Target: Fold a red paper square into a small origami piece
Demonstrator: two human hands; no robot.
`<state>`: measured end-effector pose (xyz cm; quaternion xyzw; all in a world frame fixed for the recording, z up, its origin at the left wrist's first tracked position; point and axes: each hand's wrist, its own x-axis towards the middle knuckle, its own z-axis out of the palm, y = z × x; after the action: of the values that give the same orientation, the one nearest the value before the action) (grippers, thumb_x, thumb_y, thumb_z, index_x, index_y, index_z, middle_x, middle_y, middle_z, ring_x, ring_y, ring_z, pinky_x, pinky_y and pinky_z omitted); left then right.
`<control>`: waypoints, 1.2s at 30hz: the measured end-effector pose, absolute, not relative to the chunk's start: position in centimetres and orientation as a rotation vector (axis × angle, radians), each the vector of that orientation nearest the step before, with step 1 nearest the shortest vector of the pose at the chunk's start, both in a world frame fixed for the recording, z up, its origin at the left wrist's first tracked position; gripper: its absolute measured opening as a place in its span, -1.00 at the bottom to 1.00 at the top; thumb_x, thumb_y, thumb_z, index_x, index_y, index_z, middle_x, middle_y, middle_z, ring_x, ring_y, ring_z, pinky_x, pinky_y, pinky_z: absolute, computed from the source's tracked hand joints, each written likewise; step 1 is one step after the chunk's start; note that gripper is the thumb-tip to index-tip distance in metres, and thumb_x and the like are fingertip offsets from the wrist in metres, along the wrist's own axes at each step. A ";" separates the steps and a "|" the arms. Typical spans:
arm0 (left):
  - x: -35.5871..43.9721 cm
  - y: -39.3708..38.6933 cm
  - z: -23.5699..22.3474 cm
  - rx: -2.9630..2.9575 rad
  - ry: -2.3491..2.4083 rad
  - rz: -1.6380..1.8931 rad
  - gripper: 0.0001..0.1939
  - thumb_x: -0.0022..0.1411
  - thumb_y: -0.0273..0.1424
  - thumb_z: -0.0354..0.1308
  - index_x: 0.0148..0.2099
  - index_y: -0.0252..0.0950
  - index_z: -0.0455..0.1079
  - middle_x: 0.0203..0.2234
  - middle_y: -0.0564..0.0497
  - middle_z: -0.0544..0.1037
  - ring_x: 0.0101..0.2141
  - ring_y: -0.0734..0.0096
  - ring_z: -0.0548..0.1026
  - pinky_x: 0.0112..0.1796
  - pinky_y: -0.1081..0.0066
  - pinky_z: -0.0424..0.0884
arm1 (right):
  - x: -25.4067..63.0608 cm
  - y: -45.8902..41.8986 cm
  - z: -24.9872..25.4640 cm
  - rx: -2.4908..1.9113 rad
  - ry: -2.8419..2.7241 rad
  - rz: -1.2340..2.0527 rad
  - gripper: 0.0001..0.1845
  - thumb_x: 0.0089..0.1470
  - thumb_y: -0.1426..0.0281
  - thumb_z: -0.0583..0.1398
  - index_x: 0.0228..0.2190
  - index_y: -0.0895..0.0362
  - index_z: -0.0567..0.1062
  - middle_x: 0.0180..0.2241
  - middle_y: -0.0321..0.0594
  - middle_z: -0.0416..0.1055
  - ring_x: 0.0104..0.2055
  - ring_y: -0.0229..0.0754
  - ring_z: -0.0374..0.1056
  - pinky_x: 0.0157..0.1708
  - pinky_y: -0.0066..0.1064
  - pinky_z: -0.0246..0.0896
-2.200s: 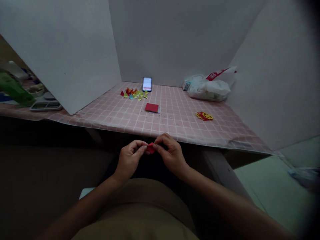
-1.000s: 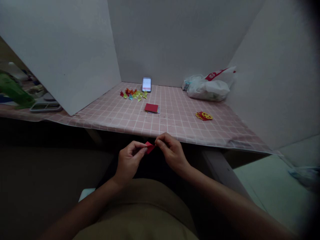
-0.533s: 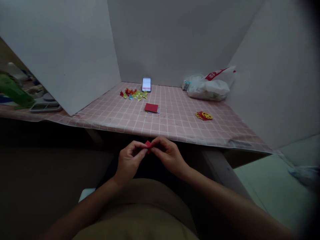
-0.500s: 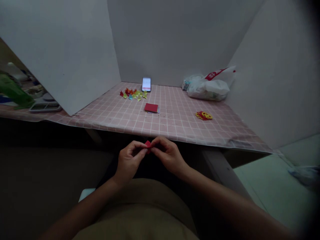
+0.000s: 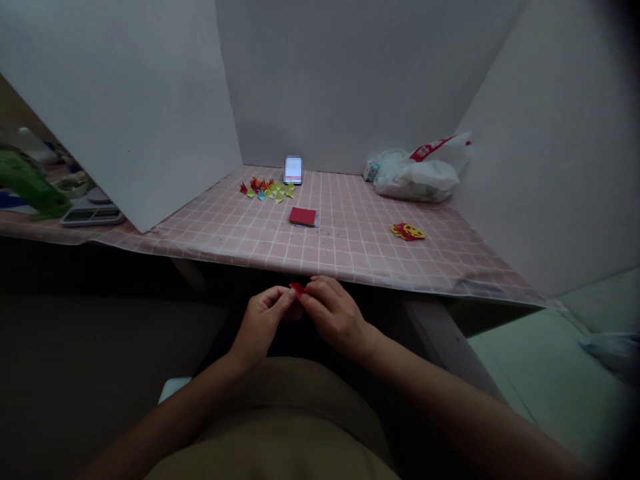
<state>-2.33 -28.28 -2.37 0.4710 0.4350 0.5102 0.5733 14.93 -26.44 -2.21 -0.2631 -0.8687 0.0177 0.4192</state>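
Observation:
A small piece of folded red paper is pinched between my two hands, just in front of the table edge and above my lap. My left hand grips its left side between thumb and forefinger. On the other side my right hand holds it with thumb and fingers, which hide much of the paper. Beyond them on the table lies a stack of square paper sheets, red on top. Farther back is a cluster of small folded paper pieces in red, orange, yellow and blue.
The table has a pink checked cover. A lit phone stands upright at the back. Right of it are a white plastic bag and red and yellow openwork pieces. Pale panels enclose the table; a kitchen scale sits outside the left one.
My right hand has turned over the red paper, its fingers now covering more of it. My left hand's grip has shifted slightly, and the paper's visible outline is tilted differently.

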 end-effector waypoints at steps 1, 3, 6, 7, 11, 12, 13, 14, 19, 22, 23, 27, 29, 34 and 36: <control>-2.2 -28.3 -2.4 1.052 0.994 1.194 -0.73 0.14 -0.19 0.33 -0.35 -0.33 0.53 -0.45 0.02 0.55 -0.40 0.41 0.48 -0.29 0.42 0.46 | 15.0 -26.5 -2.2 -0.610 -2.243 0.009 -0.74 0.30 0.50 0.06 -0.29 0.06 0.53 -0.29 -0.13 0.49 -0.19 -0.07 0.38 0.01 -0.06 0.37; -2.2 -28.2 -2.4 0.977 0.965 1.206 -0.73 0.09 -0.21 0.38 -0.33 -0.33 0.52 -0.43 0.03 0.56 -0.41 0.45 0.48 -0.30 0.46 0.44 | 15.0 -26.5 -2.3 -0.536 -2.319 -0.044 -0.72 0.31 0.51 0.04 -0.22 0.05 0.54 -0.25 -0.14 0.51 -0.15 -0.08 0.39 0.12 -0.01 0.31; -2.4 -28.0 -2.6 0.926 0.939 1.222 -0.74 0.09 -0.23 0.39 -0.33 -0.33 0.50 -0.45 0.05 0.55 -0.43 0.49 0.46 -0.34 0.50 0.42 | 14.8 -26.7 -2.4 -0.513 -2.311 -0.079 -0.77 0.30 0.49 0.09 -0.17 0.04 0.52 -0.22 -0.14 0.51 -0.13 -0.09 0.40 0.15 -0.03 0.30; -2.6 -27.9 -2.6 0.924 0.931 1.220 -0.74 0.10 -0.23 0.38 -0.32 -0.33 0.50 -0.45 0.06 0.54 -0.44 0.50 0.45 -0.34 0.50 0.42 | 14.7 -26.8 -2.4 -0.530 -2.273 -0.064 -0.79 0.29 0.48 0.10 -0.16 0.05 0.52 -0.21 -0.13 0.51 -0.13 -0.09 0.40 0.12 -0.05 0.32; -3.1 -27.7 -2.6 0.996 0.923 1.159 -0.74 0.15 -0.22 0.35 -0.29 -0.33 0.50 -0.43 0.05 0.51 -0.44 0.50 0.44 -0.34 0.48 0.46 | 14.5 -27.0 -1.8 -0.727 -2.071 0.183 -0.81 0.28 0.48 0.10 -0.16 0.06 0.51 -0.20 -0.09 0.46 -0.17 -0.09 0.39 -0.16 -0.21 0.41; -3.1 -27.7 -2.6 1.023 0.922 1.139 -0.73 0.14 -0.22 0.36 -0.29 -0.34 0.51 -0.42 0.04 0.51 -0.43 0.50 0.44 -0.36 0.48 0.46 | 14.5 -26.9 -1.5 -0.754 -2.044 0.282 -0.80 0.28 0.48 0.10 -0.14 0.06 0.50 -0.18 -0.08 0.44 -0.15 -0.10 0.40 -0.17 -0.24 0.40; -3.2 -27.7 -2.6 1.043 0.916 1.123 -0.72 0.13 -0.22 0.37 -0.28 -0.34 0.51 -0.41 0.03 0.51 -0.43 0.49 0.44 -0.38 0.48 0.46 | 14.6 -26.8 -1.3 -0.762 -2.009 0.372 -0.80 0.28 0.48 0.11 -0.13 0.07 0.50 -0.18 -0.09 0.43 -0.13 -0.12 0.40 -0.16 -0.25 0.39; -3.2 -27.6 -2.6 1.052 0.903 1.115 -0.71 0.11 -0.22 0.39 -0.26 -0.34 0.50 -0.40 0.03 0.51 -0.42 0.47 0.44 -0.39 0.47 0.47 | 14.6 -26.7 -1.2 -0.762 -2.004 0.456 -0.80 0.27 0.49 0.12 -0.12 0.07 0.50 -0.17 -0.09 0.43 -0.13 -0.13 0.40 -0.16 -0.27 0.38; -3.1 -27.6 -3.0 0.988 0.826 1.130 -0.64 0.06 -0.23 0.44 -0.20 -0.28 0.41 -0.41 0.06 0.53 -0.43 0.47 0.47 -0.42 0.48 0.48 | 14.6 -26.2 -1.1 -0.791 -1.969 0.842 -0.85 0.16 0.54 0.20 -0.27 0.09 0.53 -0.29 -0.22 0.46 -0.23 -0.20 0.40 -0.20 -0.34 0.33; -3.1 -27.7 -3.2 0.984 0.835 1.112 -0.68 0.08 -0.23 0.42 -0.25 -0.30 0.42 -0.44 0.07 0.51 -0.44 0.49 0.46 -0.42 0.49 0.48 | 14.5 -26.2 -1.3 -0.872 -1.833 1.002 -0.91 0.13 0.52 0.21 -0.35 0.11 0.51 -0.37 -0.29 0.47 -0.32 -0.23 0.39 -0.28 -0.38 0.30; -3.1 -27.7 -3.2 0.985 0.847 1.108 -0.70 0.10 -0.23 0.41 -0.27 -0.30 0.43 -0.44 0.07 0.50 -0.44 0.49 0.45 -0.41 0.49 0.48 | 14.5 -26.2 -1.3 -0.900 -1.796 1.031 -0.92 0.12 0.51 0.21 -0.37 0.12 0.50 -0.40 -0.30 0.47 -0.35 -0.25 0.38 -0.30 -0.39 0.29; -3.1 -27.8 -3.0 0.994 0.880 1.119 -0.74 0.19 -0.20 0.32 -0.29 -0.31 0.47 -0.42 0.05 0.53 -0.40 0.48 0.49 -0.34 0.47 0.49 | 14.4 -26.2 -1.2 -0.976 -1.721 1.047 -0.93 0.09 0.48 0.23 -0.44 0.13 0.49 -0.48 -0.33 0.44 -0.43 -0.28 0.32 -0.38 -0.42 0.24; -3.1 -27.8 -2.8 1.035 0.897 1.119 -0.77 0.17 -0.25 0.35 -0.28 -0.32 0.49 -0.41 0.04 0.56 -0.37 0.47 0.51 -0.31 0.47 0.48 | 14.4 -26.2 -1.1 -0.996 -1.691 1.082 -0.92 0.08 0.45 0.23 -0.45 0.13 0.48 -0.49 -0.33 0.43 -0.45 -0.28 0.31 -0.42 -0.43 0.22; -3.1 -27.9 -2.4 1.070 0.963 1.139 -0.84 0.09 -0.36 0.38 -0.32 -0.32 0.50 -0.47 0.04 0.59 -0.45 0.49 0.51 -0.35 0.48 0.44 | 14.4 -26.2 -1.1 -0.965 -1.581 1.291 -0.94 0.06 0.40 0.26 -0.42 0.14 0.48 -0.49 -0.32 0.43 -0.45 -0.28 0.34 -0.42 -0.42 0.23; -3.1 -27.9 -2.4 1.047 0.977 1.150 -0.84 0.11 -0.35 0.37 -0.33 -0.33 0.50 -0.49 0.04 0.59 -0.46 0.49 0.50 -0.35 0.48 0.44 | 14.3 -26.2 -1.2 -0.955 -1.566 1.306 -0.95 0.03 0.42 0.27 -0.41 0.13 0.48 -0.47 -0.33 0.44 -0.42 -0.28 0.35 -0.38 -0.40 0.25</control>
<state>-3.14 -27.91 -2.41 0.4530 0.4226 0.4977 0.6071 14.34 -26.23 -1.16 -0.3829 -0.6277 0.5234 0.4306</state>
